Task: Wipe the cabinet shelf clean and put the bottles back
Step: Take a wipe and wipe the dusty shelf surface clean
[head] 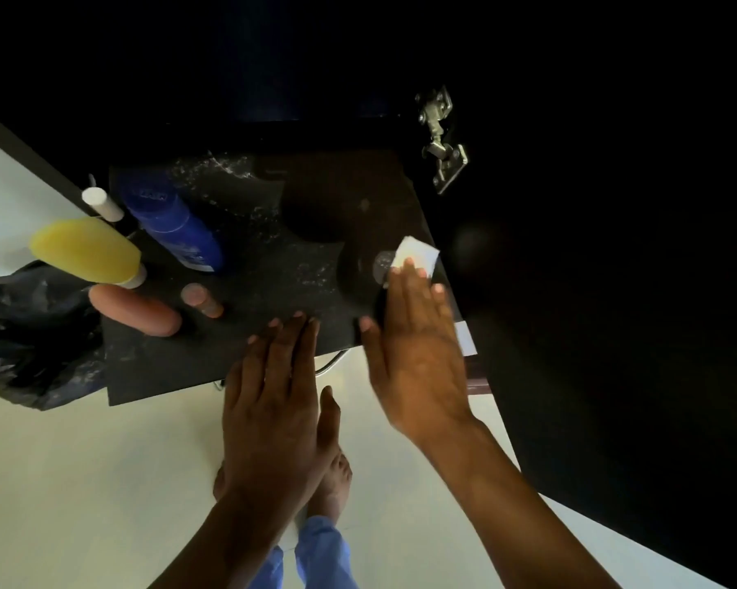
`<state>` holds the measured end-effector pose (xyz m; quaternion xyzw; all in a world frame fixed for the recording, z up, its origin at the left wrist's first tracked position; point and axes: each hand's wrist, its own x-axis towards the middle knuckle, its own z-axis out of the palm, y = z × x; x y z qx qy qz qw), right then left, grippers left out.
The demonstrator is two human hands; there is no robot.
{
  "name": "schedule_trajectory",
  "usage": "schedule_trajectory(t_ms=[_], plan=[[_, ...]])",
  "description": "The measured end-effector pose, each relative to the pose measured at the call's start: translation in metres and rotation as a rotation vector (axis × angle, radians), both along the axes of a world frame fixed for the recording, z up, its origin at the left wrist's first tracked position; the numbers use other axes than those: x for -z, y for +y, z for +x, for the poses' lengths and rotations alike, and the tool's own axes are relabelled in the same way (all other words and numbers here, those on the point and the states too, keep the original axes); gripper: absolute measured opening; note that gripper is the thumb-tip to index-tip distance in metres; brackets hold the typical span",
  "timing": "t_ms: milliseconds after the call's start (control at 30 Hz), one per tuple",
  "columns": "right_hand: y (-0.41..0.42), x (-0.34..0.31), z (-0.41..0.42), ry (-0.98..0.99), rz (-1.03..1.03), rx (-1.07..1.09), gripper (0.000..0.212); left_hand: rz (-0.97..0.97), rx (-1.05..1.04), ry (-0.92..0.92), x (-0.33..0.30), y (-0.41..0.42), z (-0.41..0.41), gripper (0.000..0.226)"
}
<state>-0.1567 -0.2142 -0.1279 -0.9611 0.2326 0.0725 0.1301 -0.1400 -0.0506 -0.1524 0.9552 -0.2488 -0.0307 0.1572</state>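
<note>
Black bag lies at the far left, beside the shelf edge. On the dark cabinet shelf, well left of both hands, stand the bottles: a yellow bottle, a white-capped one behind it, a blue bottle, an orange bottle and a small brown one. White dust specks mark the shelf surface between the bottles and the hands. The left hand rests flat on the shelf's front edge, fingers straight, grip released. Just right of it, the right hand presses a white cloth to the shelf with straight fingers, grip likewise released; the cloth shows beyond the fingertips. A metal hinge is fixed above and right of the right hand.
</note>
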Motion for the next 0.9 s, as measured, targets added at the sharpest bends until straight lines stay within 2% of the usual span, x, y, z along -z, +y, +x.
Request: schedule_trajectory(t_ms=[100, 233, 400, 567, 633, 700, 767, 900], plan=[[0.012, -0.003, -0.024, -0.029, -0.045, -0.121, 0.063, 0.001, -0.008, -0.003, 0.0, 0.0, 0.0, 0.094], [0.011, -0.003, -0.04, 0.015, -0.218, -0.053, 0.065, -0.018, -0.012, -0.013, 0.0, 0.0, 0.0, 0.092], [-0.01, 0.005, 0.018, 0.0, -0.109, -0.024, 0.069, -0.015, -0.005, 0.023, -0.002, 0.001, 0.001, 0.094], [0.011, 0.004, 0.018, -0.131, 0.046, -0.272, 0.058, -0.053, -0.001, 0.079, -0.006, 0.007, -0.002, 0.094], [0.017, 0.005, -0.006, -0.094, -0.019, -0.335, 0.057, -0.063, -0.043, 0.097, -0.009, 0.01, -0.004, 0.094], [0.011, 0.007, -0.024, -0.056, -0.137, -0.221, 0.058, -0.045, -0.081, 0.096, -0.012, 0.012, -0.01, 0.096], [0.0, 0.006, -0.027, 0.002, -0.169, -0.089, 0.062, -0.027, -0.1, 0.096, -0.013, 0.013, -0.017, 0.098], [-0.016, 0.012, 0.023, -0.05, -0.125, -0.073, 0.067, 0.018, -0.132, 0.124, -0.007, 0.017, -0.028, 0.105]])
